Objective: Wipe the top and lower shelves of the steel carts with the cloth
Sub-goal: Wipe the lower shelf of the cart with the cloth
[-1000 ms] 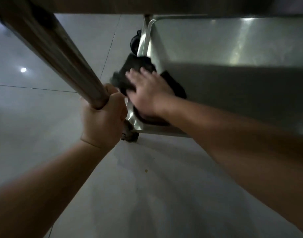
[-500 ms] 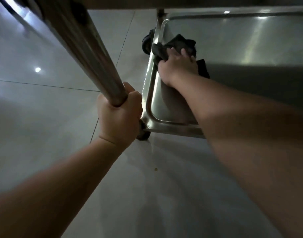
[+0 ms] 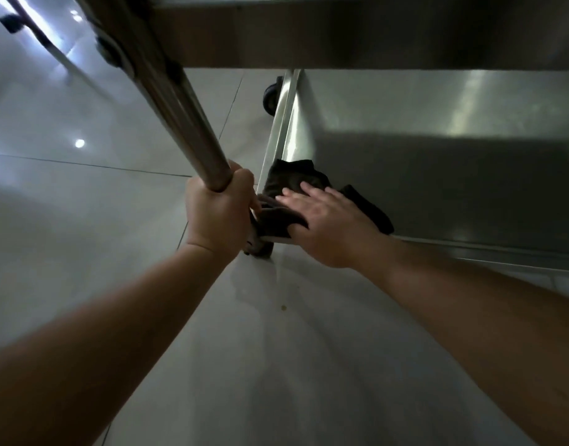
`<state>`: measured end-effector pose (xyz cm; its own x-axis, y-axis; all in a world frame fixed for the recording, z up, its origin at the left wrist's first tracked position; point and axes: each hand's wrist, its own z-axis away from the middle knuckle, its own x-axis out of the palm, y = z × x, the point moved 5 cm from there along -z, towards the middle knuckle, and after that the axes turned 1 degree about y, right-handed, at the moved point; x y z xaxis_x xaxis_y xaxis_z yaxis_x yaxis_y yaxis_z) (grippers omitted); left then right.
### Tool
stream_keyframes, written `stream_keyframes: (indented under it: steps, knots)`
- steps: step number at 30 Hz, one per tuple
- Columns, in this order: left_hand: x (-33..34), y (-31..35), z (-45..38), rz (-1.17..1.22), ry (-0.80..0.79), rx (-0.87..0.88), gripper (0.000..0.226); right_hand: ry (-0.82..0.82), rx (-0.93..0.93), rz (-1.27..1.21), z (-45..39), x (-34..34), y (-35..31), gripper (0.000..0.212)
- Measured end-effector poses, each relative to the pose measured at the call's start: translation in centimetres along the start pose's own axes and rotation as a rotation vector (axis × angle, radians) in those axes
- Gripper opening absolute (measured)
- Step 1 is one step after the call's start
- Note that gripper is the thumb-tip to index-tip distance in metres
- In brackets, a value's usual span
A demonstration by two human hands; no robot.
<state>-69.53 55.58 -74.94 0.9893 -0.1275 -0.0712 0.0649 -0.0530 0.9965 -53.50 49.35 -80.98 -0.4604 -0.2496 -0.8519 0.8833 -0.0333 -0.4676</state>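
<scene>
Pressing cloth (image 3: 288,183) flat, right hand (image 3: 333,226), lower shelf (image 3: 437,156)

The right hand (image 3: 328,225) is pulling the dark cloth (image 3: 289,194) back along the left edge of the lower shelf (image 3: 437,162), from the far corner by the rear caster (image 3: 271,98) to the near left corner, where it is now pressing flat with fingers spread. The cloth is bunching over the shelf's near rim there.
</scene>
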Motion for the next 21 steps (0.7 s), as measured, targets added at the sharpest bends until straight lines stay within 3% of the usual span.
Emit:
stream_keyframes:
  steps: [3,7,9,12,14,16,21]
  knots:
    - [-0.5,0.4,0.7,-0.157,0.024,-0.007,0.012,-0.039,0.015,0.037,2.2,-0.8,2.9,0.061]
    - [-1.1,0.3,1.9,-0.273,0.087,-0.051,0.053,-0.059,0.048,0.051,4.9,-2.1,6.6,0.061]
    - [-1.6,-0.4,2.9,-0.387,0.125,-0.076,0.045,-0.065,0.068,0.050,6.0,-2.6,7.9,0.060]
    - [-2.3,-3.2,6.2,-0.544,0.191,-0.324,0.046,-0.058,0.099,0.040,7.7,-3.2,9.9,0.059]
    - [-1.2,-5.3,9.1,-0.627,0.104,-0.489,0.040,-0.053,0.109,0.047,8.9,-3.7,11.4,0.059]
    - [1.4,-6.7,11.1,-0.675,-0.068,-0.528,0.028,-0.055,0.122,0.061,10.0,-4.1,13.0,0.059]
    - [11.0,-5.7,13.1,-0.947,-0.469,-0.257,0.015,-0.043,0.143,0.069,13.3,-5.3,17.3,0.060]
